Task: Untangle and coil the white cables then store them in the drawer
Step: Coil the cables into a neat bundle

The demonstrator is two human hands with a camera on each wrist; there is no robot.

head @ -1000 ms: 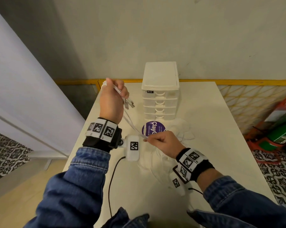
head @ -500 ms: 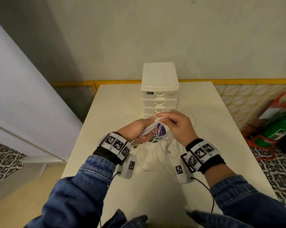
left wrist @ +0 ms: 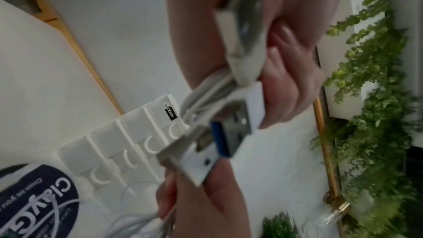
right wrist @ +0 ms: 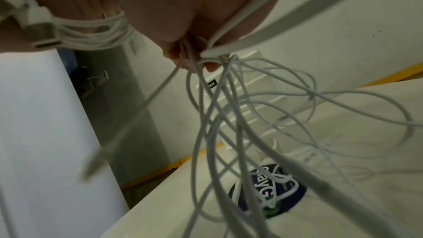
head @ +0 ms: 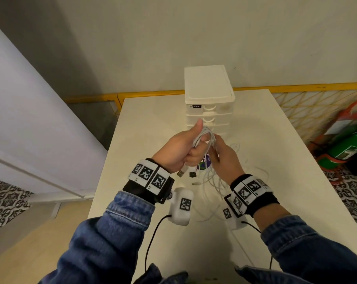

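Fingers (head: 196,158) of the left hand (head: 177,151) are curled tight round a bunch of white cables (head: 204,138) at the centre of the head view, thumb pointing up. Just to its right, the right hand (head: 224,158) pinches the same bunch, its fingers bent over the strands. Both hands are raised above the counter (head: 148,128). Below the left hand two plugs hang out of the grip; the left wrist view shows a USB plug (left wrist: 219,137) with a blue tongue close to the lens. From the right hand, loose cable loops (right wrist: 251,118) trail down onto the counter and across a round dark sticker (right wrist: 281,195) in the lower right of that view. Behind the hands, at the upper centre of the head view, stands the white drawer unit (head: 209,95), its drawers closed.
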